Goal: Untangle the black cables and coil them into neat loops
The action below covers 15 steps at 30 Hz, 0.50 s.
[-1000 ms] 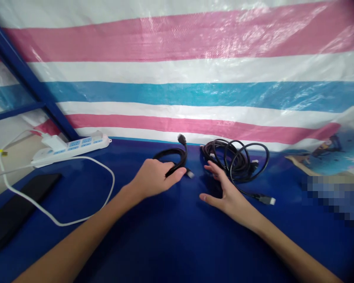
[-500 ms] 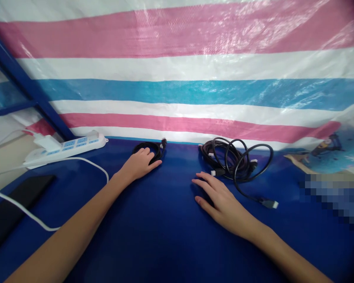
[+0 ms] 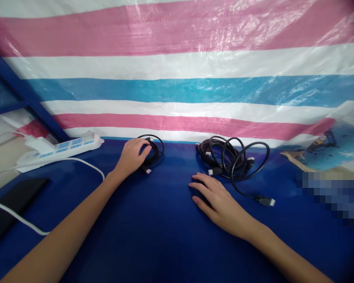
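Any lettering on the long white plastic power strip with light-blue socket panels (image 3: 67, 147) is too small to read. It lies at the back left of a glossy dark-blue tabletop (image 3: 165, 228), a blocky white plug (image 3: 41, 145) seated in it. A shiny plastic sheet in pink, white and blue stripes (image 3: 177, 90) hangs behind, next to a dark-blue bar frame (image 3: 32, 104). A thick white cable (image 3: 14, 215) crosses a flat black rectangular slab (image 3: 22, 192). The left hand (image 3: 132, 155), thumb and forefinger apart, is at a small coil of thin black cable (image 3: 157, 156) near the back edge; its other fingers are hidden, so I cannot tell whether it grips the coil. The right hand (image 3: 221, 200) is loosely spread, holding nothing, just in front of a larger tangled heap of black cables (image 3: 238, 167) with pale-tipped black connectors (image 3: 264, 201)
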{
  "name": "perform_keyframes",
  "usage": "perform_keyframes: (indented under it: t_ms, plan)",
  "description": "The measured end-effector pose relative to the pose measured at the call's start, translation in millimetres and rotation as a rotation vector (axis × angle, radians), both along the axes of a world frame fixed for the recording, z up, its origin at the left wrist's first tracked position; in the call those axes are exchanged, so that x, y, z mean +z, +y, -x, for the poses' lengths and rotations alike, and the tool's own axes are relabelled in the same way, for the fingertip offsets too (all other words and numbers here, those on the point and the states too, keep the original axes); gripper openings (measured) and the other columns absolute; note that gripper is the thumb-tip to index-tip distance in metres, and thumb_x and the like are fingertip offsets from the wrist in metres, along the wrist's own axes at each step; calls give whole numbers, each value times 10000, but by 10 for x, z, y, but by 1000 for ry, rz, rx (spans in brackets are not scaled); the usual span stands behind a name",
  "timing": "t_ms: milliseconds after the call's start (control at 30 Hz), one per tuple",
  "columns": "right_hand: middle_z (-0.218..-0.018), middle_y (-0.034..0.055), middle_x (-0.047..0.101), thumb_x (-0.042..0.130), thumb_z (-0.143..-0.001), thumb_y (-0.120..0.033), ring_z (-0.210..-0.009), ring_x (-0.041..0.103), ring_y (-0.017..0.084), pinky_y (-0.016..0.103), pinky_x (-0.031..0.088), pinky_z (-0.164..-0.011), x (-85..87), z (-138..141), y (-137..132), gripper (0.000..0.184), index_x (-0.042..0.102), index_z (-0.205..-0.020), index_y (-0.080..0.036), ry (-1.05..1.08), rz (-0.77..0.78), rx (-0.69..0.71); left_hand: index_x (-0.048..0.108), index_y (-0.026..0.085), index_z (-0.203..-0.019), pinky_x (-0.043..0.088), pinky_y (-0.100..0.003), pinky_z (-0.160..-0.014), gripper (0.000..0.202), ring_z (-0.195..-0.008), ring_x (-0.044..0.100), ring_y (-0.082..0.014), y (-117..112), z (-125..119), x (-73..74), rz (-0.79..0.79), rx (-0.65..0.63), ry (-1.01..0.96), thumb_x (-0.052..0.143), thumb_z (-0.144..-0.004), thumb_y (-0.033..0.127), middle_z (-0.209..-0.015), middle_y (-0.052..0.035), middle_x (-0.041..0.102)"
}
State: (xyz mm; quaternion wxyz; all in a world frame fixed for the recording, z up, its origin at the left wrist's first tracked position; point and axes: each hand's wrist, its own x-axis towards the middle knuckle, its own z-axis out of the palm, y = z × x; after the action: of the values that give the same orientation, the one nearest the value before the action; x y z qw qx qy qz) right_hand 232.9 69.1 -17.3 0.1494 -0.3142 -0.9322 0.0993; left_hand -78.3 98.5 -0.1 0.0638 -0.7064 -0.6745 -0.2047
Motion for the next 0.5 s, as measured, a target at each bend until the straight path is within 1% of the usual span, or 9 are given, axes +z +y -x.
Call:
perform_keyframes:
  t_ms: [67, 100, 233, 333, 500]
  plan:
    - [-1339, 119, 478, 380, -959, -305, -1306, 407, 238, 479, 393, -1064, -11, -3, 5, 341, 552, -1232, -192, 1, -4, 1, 476, 134, -1268, 288, -386, -1094, 417, -1272, 417, -212, 109, 101, 1, 0, 64, -21, 336, -948, 362, -1339, -115, 504]
    - [-1338, 120, 477, 382, -959, -309, -1304, 408, 239, 482, 393, -1062, -18, -5, 8, 341, 553, -1229, -191, 2, -8, 1, 448, 132, -1305, 302, -409, -1092, 430, -1287, 408, -222, 168, 155, -11, 26, 78, -27, 365, -944, 350, -1366, -125, 477]
    - [-1330, 125, 482, 385, -958, -313, -1292, 419, 239, 485, 404, -1049, -35, -7, 17, 338, 554, -1224, -191, 4, -22, 1, 480, 177, -1299, 439, -449, -994, 418, -1172, 524, -220, 374, 300, -82, 219, 50, -7, 467, -924, 362, -1324, -112, 511]
    - [-1322, 118, 488, 388, -958, -303, -1277, 432, 230, 483, 410, -1043, -27, 1, 22, 328, 554, -1219, -197, -2, -24, 5, 466, 186, -1314, 473, -465, -954, 447, -1126, 549, -226, 465, 295, -88, 298, 56, 63, 500, -910, 374, -1283, -113, 527]
    - [-1324, 119, 482, 395, -957, -293, -1258, 444, 226, 488, 424, -1025, -11, 13, 25, 323, 544, -1227, -195, -2, -27, 1, 464, 178, -1307, 488, -461, -928, 441, -1096, 556, -224, 584, 214, -41, 303, 87, 192, 511, -907, 357, -1231, -109, 544]
